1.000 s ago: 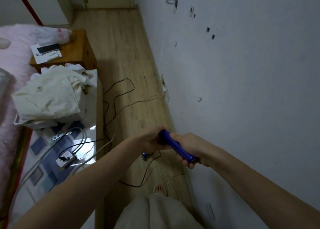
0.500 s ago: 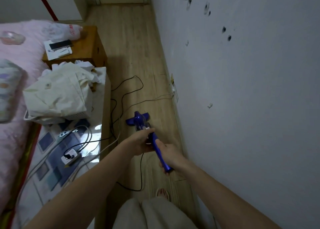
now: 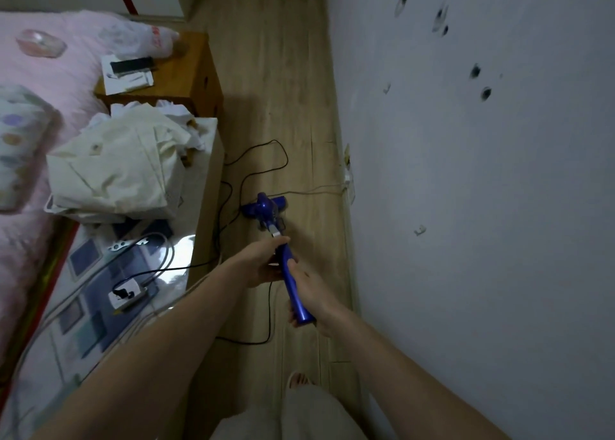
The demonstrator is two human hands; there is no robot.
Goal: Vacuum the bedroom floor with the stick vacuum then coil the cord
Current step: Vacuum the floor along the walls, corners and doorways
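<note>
Both my hands, left hand (image 3: 266, 263) and right hand (image 3: 311, 293), grip the stiff, light-feeling stick vacuum (image 3: 293, 283) handle, floppy cord (image 3: 253, 160) just beside its head.

1 head view, wide-angle, facing forward and down, floor (image 3: 283, 73) below

Glossy blue plastic stick vacuum (image 3: 266, 210); matt wood-grain floor (image 3: 276, 83); bed cover (image 3: 66, 60) looks fuzzy, perhaps fleece.

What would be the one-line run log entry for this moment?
both hands grip blue stick vacuum | left hand | right hand | head on wooden floor | black cord uncoiled
</note>
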